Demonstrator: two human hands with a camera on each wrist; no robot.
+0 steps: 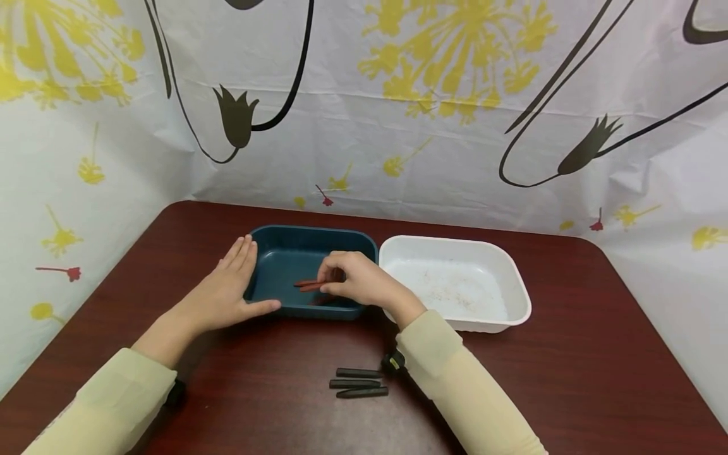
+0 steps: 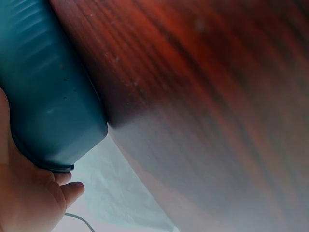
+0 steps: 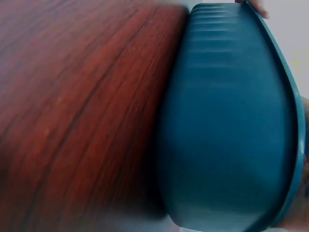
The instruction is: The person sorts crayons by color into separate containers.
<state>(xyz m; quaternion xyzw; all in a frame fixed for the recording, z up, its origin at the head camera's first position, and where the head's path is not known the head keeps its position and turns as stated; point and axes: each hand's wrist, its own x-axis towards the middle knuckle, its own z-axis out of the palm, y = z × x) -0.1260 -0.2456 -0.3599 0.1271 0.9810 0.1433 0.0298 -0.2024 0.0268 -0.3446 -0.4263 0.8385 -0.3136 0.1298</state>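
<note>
Inside the teal tray (image 1: 284, 268), my right hand (image 1: 355, 278) pinches reddish-brown crayons (image 1: 309, 286) between thumb and fingers. Their pointed ends stick out to the left, just over the tray's floor; how many there are is partly hidden by the fingers. My left hand (image 1: 230, 287) rests on the left end of the same tray, its fingers straight along the rim and the thumb on the front edge. In the left wrist view the left hand (image 2: 31, 193) touches the tray's corner. The right wrist view shows mostly the tray's outer wall (image 3: 222, 121).
A white tray (image 1: 514, 281) with brownish specks on its floor stands right beside the teal one. Three black crayons (image 1: 358, 383) lie side by side on the dark red table (image 1: 256, 392), near the right forearm. A patterned white sheet (image 1: 364, 145) hangs behind and at both sides.
</note>
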